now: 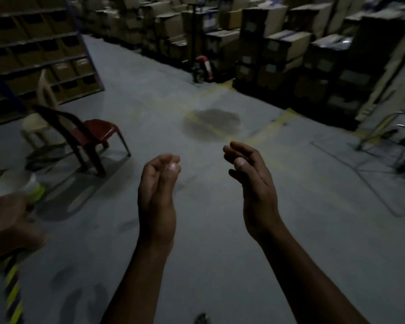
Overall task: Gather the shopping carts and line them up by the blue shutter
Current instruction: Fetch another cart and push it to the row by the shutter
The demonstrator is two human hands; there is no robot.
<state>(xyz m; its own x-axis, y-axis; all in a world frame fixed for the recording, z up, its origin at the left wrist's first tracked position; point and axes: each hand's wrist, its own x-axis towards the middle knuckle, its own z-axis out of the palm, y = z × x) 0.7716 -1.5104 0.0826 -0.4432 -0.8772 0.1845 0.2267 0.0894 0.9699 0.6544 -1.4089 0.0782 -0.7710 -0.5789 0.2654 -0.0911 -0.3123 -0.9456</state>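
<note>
Head view shows both hands raised over the grey floor (220,230), holding nothing. Left hand (158,192) has fingers loosely curled toward the thumb; right hand (251,181) likewise, relaxed. A cart (388,136), only partly seen, stands at the right edge near stacked boxes (278,47). A red chair (89,136) sits left.

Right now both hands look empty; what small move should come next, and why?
Probably turn and step toward the metal frame at the right edge, which may be a shopping cart, though it is cropped and blurred. The left hand and right hand hang loosely curled over bare floor, gripping nothing, and no blue shutter is in view.
</note>
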